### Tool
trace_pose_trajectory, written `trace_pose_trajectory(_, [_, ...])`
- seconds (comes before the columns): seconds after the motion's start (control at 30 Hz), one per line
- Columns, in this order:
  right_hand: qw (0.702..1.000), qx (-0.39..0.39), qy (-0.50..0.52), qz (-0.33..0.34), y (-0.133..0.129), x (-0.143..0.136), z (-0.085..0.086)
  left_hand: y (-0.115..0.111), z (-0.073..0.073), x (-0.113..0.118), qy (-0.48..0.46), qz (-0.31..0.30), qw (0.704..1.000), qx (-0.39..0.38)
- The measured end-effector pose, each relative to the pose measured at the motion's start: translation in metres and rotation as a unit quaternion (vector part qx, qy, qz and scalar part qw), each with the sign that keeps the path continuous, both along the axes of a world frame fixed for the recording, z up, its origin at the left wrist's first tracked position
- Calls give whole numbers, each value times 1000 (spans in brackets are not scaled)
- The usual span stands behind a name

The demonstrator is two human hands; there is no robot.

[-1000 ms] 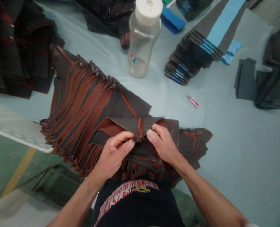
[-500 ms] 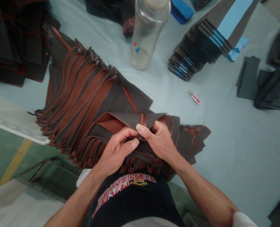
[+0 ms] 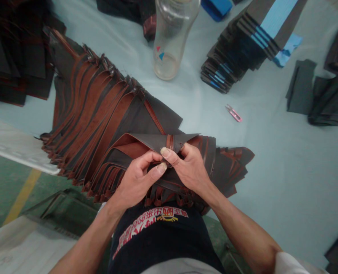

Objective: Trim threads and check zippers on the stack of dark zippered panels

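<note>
A long stack of dark grey fabric pieces with rust-brown bands lies fanned across the table edge, close to my body. My left hand pinches the edge of the top folded piece near its middle. Right beside it, my right hand grips the same piece between thumb and fingers. The two thumbs are almost touching, and what lies directly under the fingertips is partly hidden. Pink thread snips rest on the table to the right of the stack.
A clear bottle stands beyond the stack on the pale blue table. Dark and blue folded pieces lie at the upper right, dark cloth at the far right. More dark pieces fill the upper left.
The whole view has shifted slightly, so the bottle and stack appear a little higher and further left. Both hands keep their pinch on the fabric, nearly unmoved.
</note>
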State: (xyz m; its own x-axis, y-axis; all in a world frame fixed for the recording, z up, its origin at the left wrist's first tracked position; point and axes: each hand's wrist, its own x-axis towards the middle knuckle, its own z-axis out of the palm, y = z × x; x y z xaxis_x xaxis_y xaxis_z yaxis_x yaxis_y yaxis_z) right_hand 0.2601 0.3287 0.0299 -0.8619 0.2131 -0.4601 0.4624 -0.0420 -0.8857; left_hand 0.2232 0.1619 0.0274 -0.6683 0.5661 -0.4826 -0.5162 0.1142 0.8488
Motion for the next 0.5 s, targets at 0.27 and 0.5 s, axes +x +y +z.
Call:
trace_pose_trajectory(0.27, [999,22,-31,21,5,-1,5,5,4,-1,-69,29,997,31])
trace_pose_trajectory(0.5, [992,81,-23,95,17,2,29,9,4,-3,-63,32,997,20])
